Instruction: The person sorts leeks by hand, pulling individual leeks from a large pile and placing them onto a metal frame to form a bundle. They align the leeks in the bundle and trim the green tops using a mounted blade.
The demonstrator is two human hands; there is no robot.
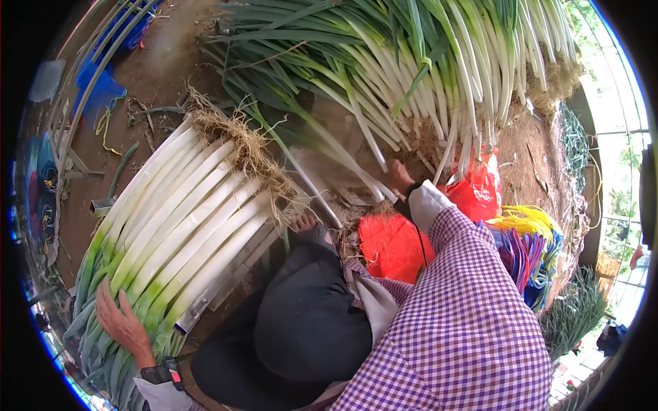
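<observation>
My left hand point(123, 322) lies with fingers apart on the green part of a row of thick leeks point(181, 222), whose roots point to the upper middle. Away to the right, my right hand point(401, 179) is closed at the root ends of some loose leeks point(322, 133). These leeks are partly blurred, and what its fingers grip is unclear. A metal frame point(194, 312) shows beneath the row of leeks. Behind my right hand, a large pile of leeks point(439, 68) spreads across the top of the view.
Red plastic point(391, 248) lies below my right hand, with a red bag point(480, 188) beside it. Yellow, blue and purple ties point(524, 250) hang at the right. Curved metal bars point(86, 89) stand at the left edge. My knee point(308, 312) is in the lower middle.
</observation>
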